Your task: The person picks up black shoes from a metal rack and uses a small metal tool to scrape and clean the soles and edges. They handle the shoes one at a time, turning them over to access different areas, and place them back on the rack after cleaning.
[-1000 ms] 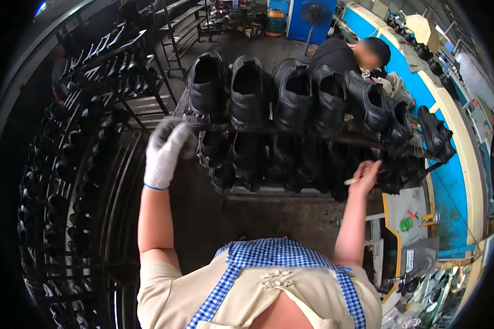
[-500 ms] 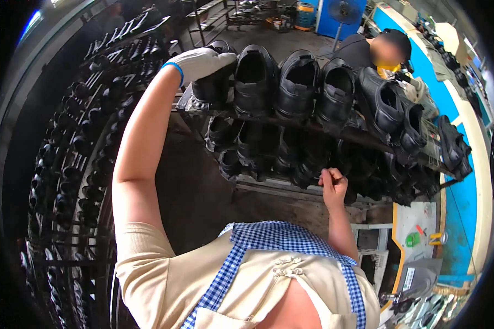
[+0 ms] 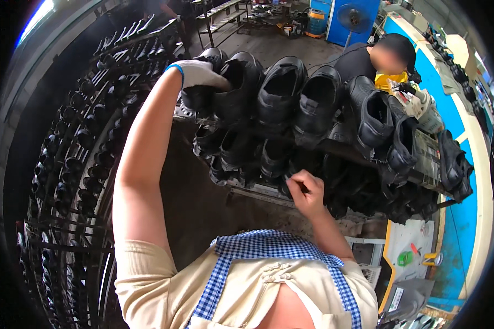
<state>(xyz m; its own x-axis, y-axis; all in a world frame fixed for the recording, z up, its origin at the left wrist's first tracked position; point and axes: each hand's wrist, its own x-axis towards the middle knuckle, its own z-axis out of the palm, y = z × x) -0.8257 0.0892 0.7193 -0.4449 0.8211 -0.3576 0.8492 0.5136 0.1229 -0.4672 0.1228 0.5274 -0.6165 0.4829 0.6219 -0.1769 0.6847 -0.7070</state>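
My left hand (image 3: 201, 74), in a white glove with a blue cuff, reaches to the left end of the rack's top row. Its fingers are closed at the side of a black shoe (image 3: 240, 98), and part of the grip is hidden. Another black shoe (image 3: 198, 98) stands partly behind the glove. Bare and curled, my right hand (image 3: 308, 194) hangs in front of the lower rows, thumb against fingers. Whether anything small is in it does not show. More black shoes (image 3: 280, 98) stand along the top with their openings up.
Lower tiers of the rack hold more dark shoes (image 3: 273, 156). A shelf (image 3: 82, 164) packed with shoes stands at the left. Beyond the rack's right part a person in a black cap (image 3: 398, 46) bends forward. A fan (image 3: 353, 19) and a workbench (image 3: 409, 247) are farther off.
My gloved left hand has moved from over the end shoe to the shoe beside it. My right hand has shifted left and slightly down. The rack appears farther left in view.
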